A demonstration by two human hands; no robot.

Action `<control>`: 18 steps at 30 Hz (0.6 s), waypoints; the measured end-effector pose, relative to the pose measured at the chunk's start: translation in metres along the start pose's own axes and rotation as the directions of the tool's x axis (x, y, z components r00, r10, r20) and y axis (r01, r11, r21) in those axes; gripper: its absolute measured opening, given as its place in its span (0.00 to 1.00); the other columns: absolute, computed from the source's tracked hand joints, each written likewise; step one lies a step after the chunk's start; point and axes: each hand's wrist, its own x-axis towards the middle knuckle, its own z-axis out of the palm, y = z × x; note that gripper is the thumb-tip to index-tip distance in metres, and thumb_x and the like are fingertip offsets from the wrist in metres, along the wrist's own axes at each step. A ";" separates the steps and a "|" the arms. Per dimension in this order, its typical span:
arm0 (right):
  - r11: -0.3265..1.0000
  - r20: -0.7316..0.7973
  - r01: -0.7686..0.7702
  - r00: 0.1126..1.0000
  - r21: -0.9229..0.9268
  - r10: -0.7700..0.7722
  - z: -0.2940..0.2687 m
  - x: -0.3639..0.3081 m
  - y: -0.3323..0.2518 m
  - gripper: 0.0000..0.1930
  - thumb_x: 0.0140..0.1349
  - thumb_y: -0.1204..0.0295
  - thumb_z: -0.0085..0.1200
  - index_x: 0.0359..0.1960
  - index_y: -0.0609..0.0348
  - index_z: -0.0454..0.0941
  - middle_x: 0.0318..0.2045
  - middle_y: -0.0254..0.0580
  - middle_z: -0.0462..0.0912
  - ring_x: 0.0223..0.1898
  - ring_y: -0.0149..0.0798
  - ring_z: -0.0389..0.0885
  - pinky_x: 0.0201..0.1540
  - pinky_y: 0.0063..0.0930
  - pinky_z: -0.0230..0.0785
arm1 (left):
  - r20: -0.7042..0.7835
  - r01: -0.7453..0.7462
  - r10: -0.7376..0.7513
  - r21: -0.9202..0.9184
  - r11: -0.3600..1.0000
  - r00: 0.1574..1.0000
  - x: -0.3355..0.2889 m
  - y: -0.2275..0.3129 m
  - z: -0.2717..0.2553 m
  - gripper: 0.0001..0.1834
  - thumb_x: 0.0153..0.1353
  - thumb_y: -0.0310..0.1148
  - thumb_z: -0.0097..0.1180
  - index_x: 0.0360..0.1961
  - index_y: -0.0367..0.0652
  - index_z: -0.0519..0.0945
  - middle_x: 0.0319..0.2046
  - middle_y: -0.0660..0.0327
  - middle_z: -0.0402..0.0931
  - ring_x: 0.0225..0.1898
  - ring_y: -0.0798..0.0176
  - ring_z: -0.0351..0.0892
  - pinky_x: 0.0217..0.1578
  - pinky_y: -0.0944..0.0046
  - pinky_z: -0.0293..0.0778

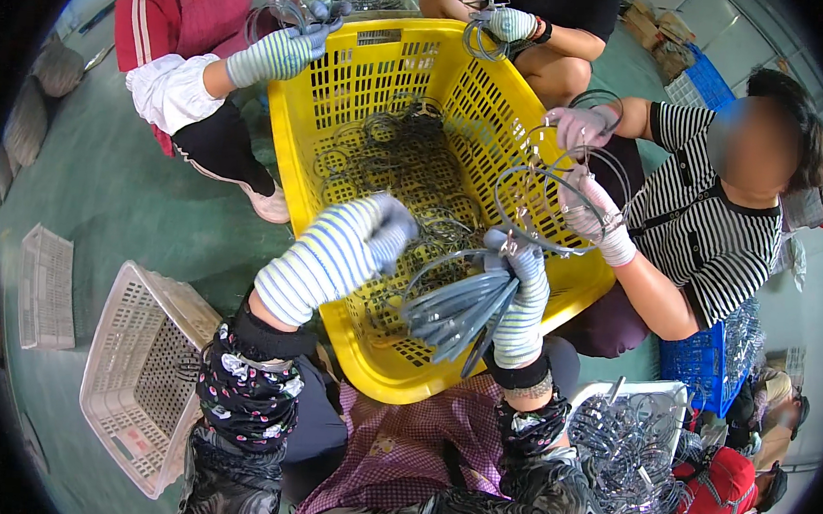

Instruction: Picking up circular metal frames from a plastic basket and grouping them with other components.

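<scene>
My right hand (522, 297), in a striped knit glove, grips a thick bundle of grey metal hoops (460, 312). The bundle fans out to the left of the fingers, over the near end of a large yellow plastic basket (380, 384). Above the same basket, left of the bundle, is my left hand (351, 244) in a matching glove. Its fingers are curled together, and whatever they may hold is hidden. Inside the basket lies a tangle of thin dark metal hoops (408, 163).
Gloved co-workers' hands hold hoops (567, 186) around the basket's right and far sides. A white crate (145, 373) stands on the floor at left, with a grey crate (47, 282) beyond. At right are a hoop-filled white tub (626, 440) and a blue crate (706, 365).
</scene>
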 end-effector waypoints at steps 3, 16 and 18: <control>0.911 0.026 0.402 0.916 -0.093 -0.401 -0.007 0.009 0.004 0.07 0.51 0.79 0.48 0.32 0.59 0.75 0.29 0.42 0.75 0.31 0.41 0.73 0.37 0.29 0.67 | -0.387 -0.124 0.241 0.304 0.945 0.890 0.003 0.004 -0.018 0.16 0.63 0.42 0.49 0.36 0.39 0.76 0.24 0.64 0.75 0.18 0.72 0.72 0.21 0.71 0.69; 0.933 0.452 0.337 0.857 -0.130 -0.247 -0.007 -0.016 0.004 0.13 0.39 0.85 0.48 0.28 0.58 0.77 0.26 0.44 0.76 0.30 0.48 0.75 0.36 0.32 0.69 | -0.273 -0.173 0.020 -0.549 0.817 0.962 -0.021 0.034 -0.026 0.20 0.60 0.47 0.53 0.37 0.38 0.74 0.13 0.74 0.55 0.11 0.79 0.54 0.11 0.77 0.48; 0.943 0.545 0.320 0.809 -0.092 -0.221 -0.006 -0.019 -0.003 0.12 0.38 0.83 0.50 0.29 0.58 0.77 0.27 0.44 0.77 0.32 0.49 0.76 0.38 0.34 0.69 | -0.247 -0.153 0.013 -0.560 0.814 0.969 -0.021 0.032 -0.027 0.20 0.60 0.47 0.53 0.37 0.38 0.74 0.13 0.74 0.55 0.11 0.79 0.54 0.11 0.77 0.48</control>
